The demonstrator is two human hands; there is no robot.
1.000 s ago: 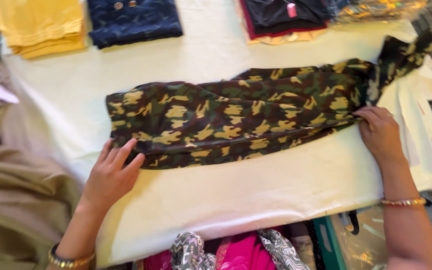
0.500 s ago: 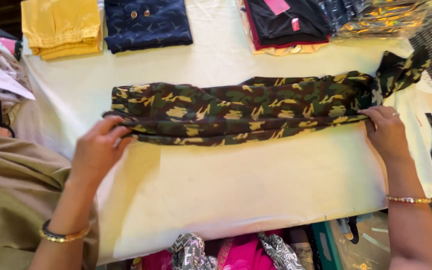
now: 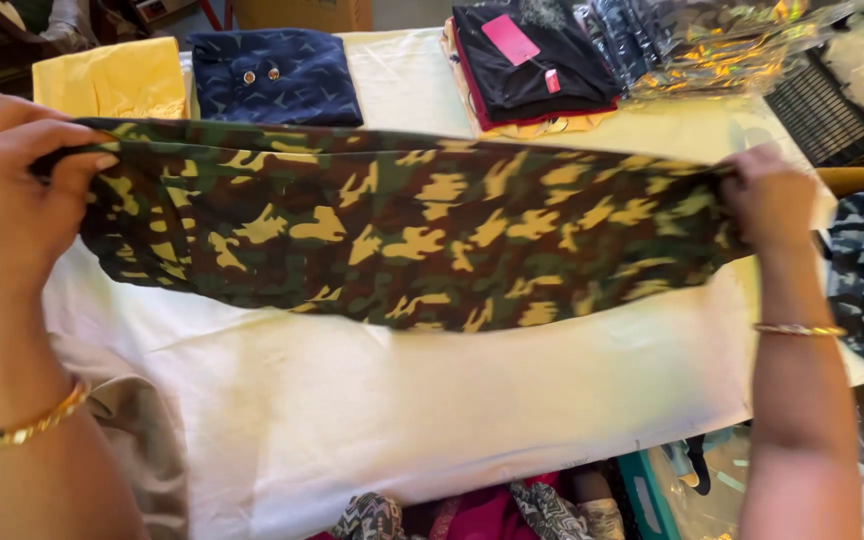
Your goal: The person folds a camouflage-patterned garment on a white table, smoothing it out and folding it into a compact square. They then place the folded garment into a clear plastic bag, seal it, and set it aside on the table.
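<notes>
Head view: left hand (image 3: 7, 185) and right hand (image 3: 772, 195) pinch the soft, light camouflage cloth (image 3: 402, 235) by its ends, sagging above the table (image 3: 432, 420).

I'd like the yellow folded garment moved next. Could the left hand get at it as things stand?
Probably not right away: the left hand is gripping one end of the camouflage garment, which hangs stretched between it and the yellow folded garment. Once it lets go, the way looks free.

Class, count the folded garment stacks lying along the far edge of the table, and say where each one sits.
3: a yellow stack at far left, a navy stack beside it, and a black-topped stack right of centre. More may hide behind the camouflage garment.
</notes>
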